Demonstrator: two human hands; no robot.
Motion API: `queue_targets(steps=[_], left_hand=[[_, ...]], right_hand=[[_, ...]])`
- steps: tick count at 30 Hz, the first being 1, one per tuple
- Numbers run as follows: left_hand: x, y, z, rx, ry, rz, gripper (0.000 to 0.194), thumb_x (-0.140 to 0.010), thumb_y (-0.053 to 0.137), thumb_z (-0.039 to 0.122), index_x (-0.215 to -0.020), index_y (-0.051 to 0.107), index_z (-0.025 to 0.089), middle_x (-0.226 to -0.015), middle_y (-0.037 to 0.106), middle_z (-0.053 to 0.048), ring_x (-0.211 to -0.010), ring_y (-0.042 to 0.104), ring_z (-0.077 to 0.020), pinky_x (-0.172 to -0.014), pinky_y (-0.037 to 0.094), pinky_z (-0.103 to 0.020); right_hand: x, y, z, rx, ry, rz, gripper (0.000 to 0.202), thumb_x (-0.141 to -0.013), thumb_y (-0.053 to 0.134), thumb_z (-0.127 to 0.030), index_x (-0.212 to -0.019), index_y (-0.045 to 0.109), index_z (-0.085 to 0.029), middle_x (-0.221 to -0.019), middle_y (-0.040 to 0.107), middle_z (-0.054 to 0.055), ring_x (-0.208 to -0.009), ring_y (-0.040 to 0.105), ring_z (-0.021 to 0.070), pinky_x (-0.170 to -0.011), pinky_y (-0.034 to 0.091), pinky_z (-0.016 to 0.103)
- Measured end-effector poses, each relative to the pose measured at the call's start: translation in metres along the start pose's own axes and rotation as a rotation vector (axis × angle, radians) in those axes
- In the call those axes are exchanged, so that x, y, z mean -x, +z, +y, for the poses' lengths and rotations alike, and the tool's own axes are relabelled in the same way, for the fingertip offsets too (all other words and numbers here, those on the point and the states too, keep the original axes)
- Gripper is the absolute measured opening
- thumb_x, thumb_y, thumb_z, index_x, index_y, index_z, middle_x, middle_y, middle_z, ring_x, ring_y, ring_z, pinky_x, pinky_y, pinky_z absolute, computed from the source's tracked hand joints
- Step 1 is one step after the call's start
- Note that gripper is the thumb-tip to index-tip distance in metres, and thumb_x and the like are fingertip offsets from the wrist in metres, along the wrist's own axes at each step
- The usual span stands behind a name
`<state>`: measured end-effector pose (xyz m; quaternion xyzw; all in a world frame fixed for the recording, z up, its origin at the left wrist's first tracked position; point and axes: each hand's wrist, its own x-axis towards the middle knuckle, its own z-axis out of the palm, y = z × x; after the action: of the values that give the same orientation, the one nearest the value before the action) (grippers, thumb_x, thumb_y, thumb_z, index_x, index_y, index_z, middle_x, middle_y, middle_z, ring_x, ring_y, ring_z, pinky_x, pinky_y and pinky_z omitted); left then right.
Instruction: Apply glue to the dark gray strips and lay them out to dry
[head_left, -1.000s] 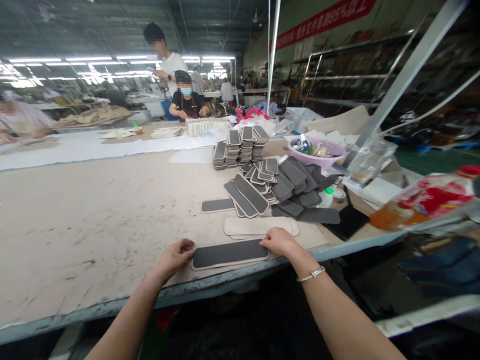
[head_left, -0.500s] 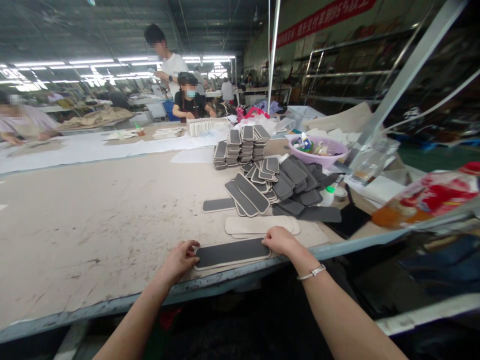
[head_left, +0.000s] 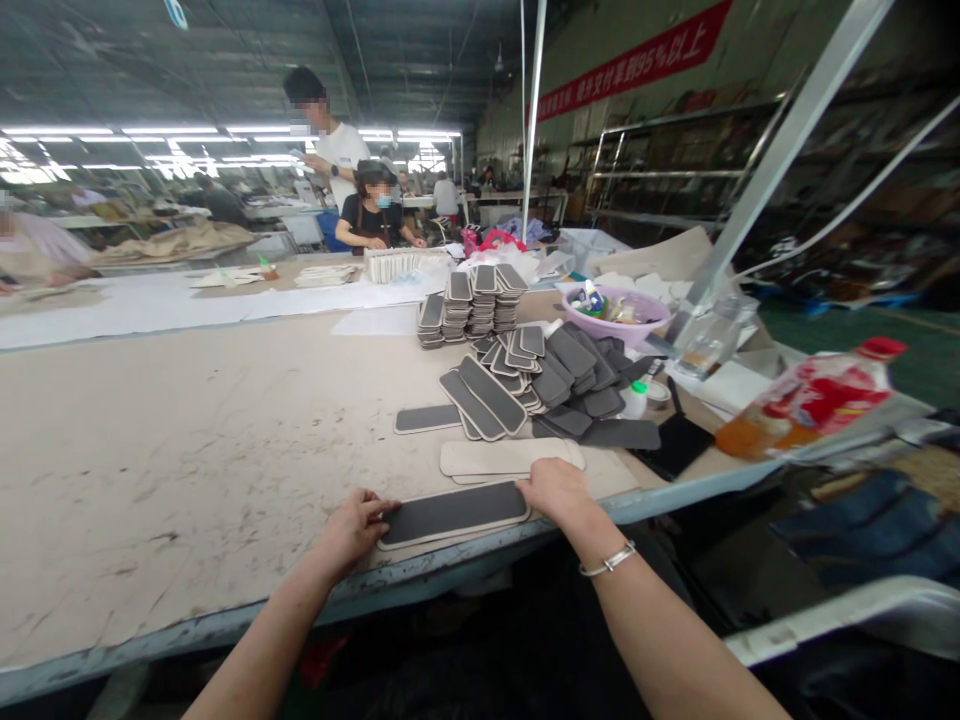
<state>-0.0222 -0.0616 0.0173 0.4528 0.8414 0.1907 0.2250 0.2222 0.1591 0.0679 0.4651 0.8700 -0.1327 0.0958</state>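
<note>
The near edge of the tabletop (head_left: 187,430) is seen just in front of the dark grey panel (head_left: 454,513), with only a narrow strip left between them. Room for sliding is offered by the broad, scuffed stretch to the left of the left hand (head_left: 352,530). Behind the panel, space is limited by 1 beige panel (head_left: 480,458), lying just beyond it, and farther back by a loose heap of grey panels (head_left: 574,365) and by stacked panels (head_left: 480,305). A lilac basin (head_left: 619,328) is set past the heap, and a red-capped bottle (head_left: 817,400) is placed well to the right.

The dark grey panel is laid flat, dark face up, with a pale border shown. Its long axis is directed left to right, nearly parallel to the near edge, the right end slightly farther away. That end is pinched by the right hand (head_left: 559,487). The left end is touched by the left hand's bent fingers; whether it is gripped cannot be told.
</note>
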Motion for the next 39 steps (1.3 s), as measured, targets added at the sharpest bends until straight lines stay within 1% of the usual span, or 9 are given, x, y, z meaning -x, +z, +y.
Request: queue_targets(steps=[2, 5, 10, 13, 18, 24, 29, 34, 39], left_hand=[[0.001, -0.001, 0.004, -0.022, 0.001, -0.010, 0.038, -0.070, 0.053, 0.018, -0.103, 0.070, 0.023, -0.097, 0.052, -0.005, -0.083, 0.056, -0.0160, -0.080, 0.044, -0.026], [0.001, -0.001, 0.006, -0.054, 0.020, -0.007, 0.037, -0.071, 0.052, 0.016, -0.102, 0.070, 0.023, -0.096, 0.052, -0.005, -0.087, 0.056, -0.0173, -0.082, 0.043, -0.026], [-0.004, 0.004, -0.001, -0.074, 0.038, -0.022, 0.036, -0.071, 0.051, 0.012, -0.101, 0.070, 0.019, -0.097, 0.052, -0.007, -0.087, 0.056, -0.0175, -0.082, 0.044, -0.025], [-0.008, 0.005, -0.005, -0.107, 0.046, -0.029, 0.036, -0.072, 0.052, 0.012, -0.103, 0.069, 0.017, -0.099, 0.052, -0.008, -0.092, 0.055, -0.0182, -0.086, 0.042, -0.026], [-0.006, 0.004, -0.001, -0.128, 0.003, -0.060, 0.038, -0.075, 0.051, 0.014, -0.109, 0.066, 0.017, -0.101, 0.051, -0.008, -0.092, 0.056, -0.0181, -0.086, 0.042, -0.027], [-0.005, 0.002, 0.004, -0.114, -0.016, -0.077, 0.040, -0.076, 0.050, 0.014, -0.114, 0.060, 0.021, -0.102, 0.048, -0.007, -0.085, 0.057, -0.0156, -0.083, 0.043, -0.026], [-0.005, -0.001, 0.012, -0.143, -0.045, -0.045, 0.043, -0.072, 0.054, 0.015, -0.115, 0.054, 0.018, -0.103, 0.050, -0.008, -0.090, 0.057, -0.0178, -0.082, 0.042, -0.026], [-0.003, -0.009, 0.027, -0.206, -0.051, -0.033, 0.030, -0.065, 0.055, 0.012, -0.094, 0.056, 0.017, -0.096, 0.054, -0.008, -0.084, 0.056, -0.0194, -0.076, 0.041, -0.028], [0.002, -0.004, 0.027, -0.074, -0.057, 0.049, 0.030, -0.059, 0.051, 0.008, -0.086, 0.049, 0.020, -0.078, 0.055, 0.000, -0.077, 0.055, -0.0172, -0.070, 0.040, -0.026]], right_hand=[[0.008, -0.002, -0.008, -0.011, -0.051, 0.141, 0.037, -0.089, 0.046, -0.038, -0.103, 0.064, -0.010, -0.105, 0.062, 0.019, -0.101, 0.058, 0.0277, -0.085, 0.042, 0.034], [0.027, 0.010, -0.039, -0.079, -0.306, 0.330, 0.043, -0.090, 0.047, -0.035, -0.125, 0.050, -0.009, -0.124, 0.053, 0.018, -0.118, 0.046, 0.0271, -0.099, 0.033, 0.036], [0.060, 0.066, -0.114, -0.248, -0.712, 0.270, 0.066, -0.091, 0.040, -0.045, -0.142, 0.027, -0.006, -0.147, 0.025, 0.016, -0.137, 0.017, 0.0263, -0.111, 0.016, 0.042], [0.064, 0.092, -0.135, -0.294, -0.719, 0.213, 0.074, -0.091, 0.035, -0.053, -0.142, 0.023, -0.002, -0.149, 0.017, 0.018, -0.138, 0.010, 0.0266, -0.112, 0.012, 0.045], [0.052, 0.095, -0.092, -0.234, -0.637, 0.143, 0.077, -0.090, 0.031, -0.059, -0.145, 0.019, -0.005, -0.150, 0.010, 0.014, -0.139, 0.004, 0.0228, -0.113, 0.004, 0.043], [0.051, 0.084, -0.015, -0.095, -0.290, 0.110, 0.081, -0.088, 0.037, -0.060, -0.146, 0.014, -0.008, -0.151, 0.001, 0.009, -0.139, 0.001, 0.0227, -0.112, 0.002, 0.042], [0.054, 0.085, -0.012, -0.045, -0.167, 0.105, 0.083, -0.086, 0.040, -0.058, -0.145, 0.013, -0.006, -0.150, 0.000, 0.011, -0.139, 0.001, 0.0254, -0.112, 0.001, 0.045], [0.052, 0.089, -0.015, -0.045, -0.187, 0.132, 0.085, -0.085, 0.040, -0.059, -0.145, 0.015, -0.005, -0.150, 0.001, 0.012, -0.139, 0.002, 0.0266, -0.112, 0.002, 0.045], [0.048, 0.090, -0.010, -0.091, -0.219, 0.202, 0.078, -0.088, 0.037, -0.057, -0.143, 0.026, -0.003, -0.150, 0.014, 0.015, -0.138, 0.011, 0.0263, -0.112, 0.008, 0.041]])
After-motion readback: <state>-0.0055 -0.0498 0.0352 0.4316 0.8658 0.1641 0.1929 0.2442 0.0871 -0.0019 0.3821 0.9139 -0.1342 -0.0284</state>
